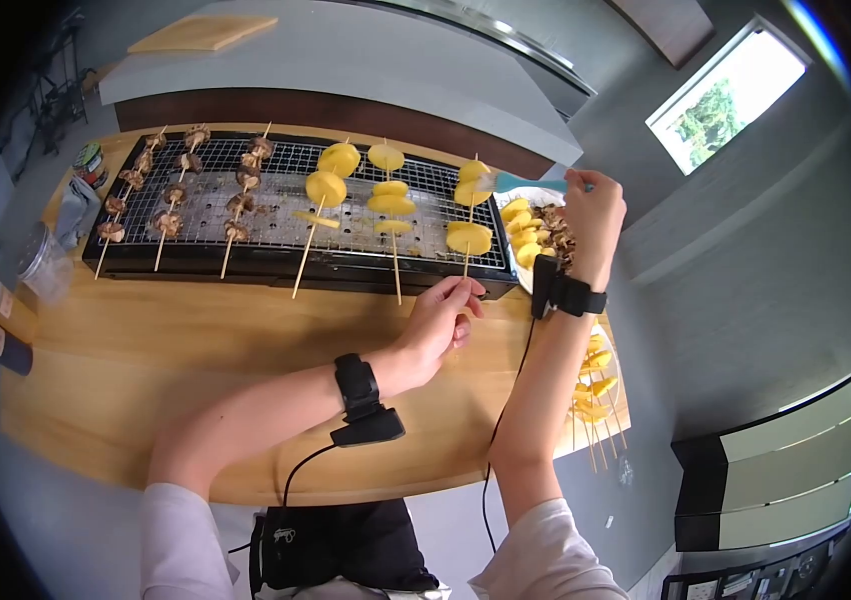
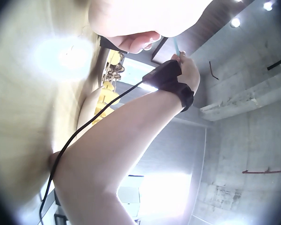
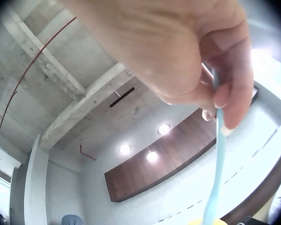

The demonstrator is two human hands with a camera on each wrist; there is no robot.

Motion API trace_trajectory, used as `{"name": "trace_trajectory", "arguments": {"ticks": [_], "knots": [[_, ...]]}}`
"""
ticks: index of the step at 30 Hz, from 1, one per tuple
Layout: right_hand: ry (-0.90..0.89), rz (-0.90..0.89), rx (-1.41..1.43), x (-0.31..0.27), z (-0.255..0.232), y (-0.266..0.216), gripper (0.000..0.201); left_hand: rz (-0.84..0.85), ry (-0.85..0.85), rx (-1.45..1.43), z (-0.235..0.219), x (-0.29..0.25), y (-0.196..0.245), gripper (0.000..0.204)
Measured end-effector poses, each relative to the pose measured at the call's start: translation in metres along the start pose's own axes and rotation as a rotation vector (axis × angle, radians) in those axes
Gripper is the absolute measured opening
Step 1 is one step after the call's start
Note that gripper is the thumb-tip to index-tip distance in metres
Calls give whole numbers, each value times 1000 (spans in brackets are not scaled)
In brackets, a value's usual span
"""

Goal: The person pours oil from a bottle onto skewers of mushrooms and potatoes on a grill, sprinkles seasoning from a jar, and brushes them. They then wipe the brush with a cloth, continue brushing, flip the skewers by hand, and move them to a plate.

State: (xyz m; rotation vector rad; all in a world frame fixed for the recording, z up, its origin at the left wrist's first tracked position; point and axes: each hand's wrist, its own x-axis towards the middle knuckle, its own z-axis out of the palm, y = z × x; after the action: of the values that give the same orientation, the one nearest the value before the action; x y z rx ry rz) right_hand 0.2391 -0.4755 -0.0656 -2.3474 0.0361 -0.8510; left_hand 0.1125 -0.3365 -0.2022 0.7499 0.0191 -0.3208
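My right hand (image 1: pixel 596 222) grips the handle of a light-blue basting brush (image 1: pixel 534 184), also visible in the right wrist view. Its pale bristles touch the upper potato slices on the rightmost potato skewer (image 1: pixel 470 238) on the grill. The lower end of that skewer's stick is between the thumb and forefinger of my left hand (image 1: pixel 438 325), at the grill's front edge. Two more potato skewers (image 1: pixel 392 204) and several mushroom skewers (image 1: pixel 172 195) lie across the wire mesh of the black grill (image 1: pixel 286 262). In the left wrist view, the left hand's fingers (image 2: pixel 136 42) are partly cut off.
Beside the grill's right end, a white plate (image 1: pixel 513 262) bears potato slices and browned pieces. More potato skewers (image 1: pixel 596 385) lie on another plate near the table's right edge. A clear jar (image 1: pixel 44 268) and bottles (image 1: pixel 6 335) stand at the left. Black cables trail from both wrists.
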Motion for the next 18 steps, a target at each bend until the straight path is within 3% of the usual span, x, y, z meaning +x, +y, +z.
{"name": "trace_trajectory", "arguments": {"ticks": [7,9,18], "knots": [[-37,69,-2,5,3,11,23,-4,-23,-20,0,2,-1,20],[-25,-60,-39,3,6,9,23,-5,-29,-9,-2,3,-4,20],[-47,-106,257,-11,-6,-37,24,-20,-10,-43,0,1,-1,20]]}}
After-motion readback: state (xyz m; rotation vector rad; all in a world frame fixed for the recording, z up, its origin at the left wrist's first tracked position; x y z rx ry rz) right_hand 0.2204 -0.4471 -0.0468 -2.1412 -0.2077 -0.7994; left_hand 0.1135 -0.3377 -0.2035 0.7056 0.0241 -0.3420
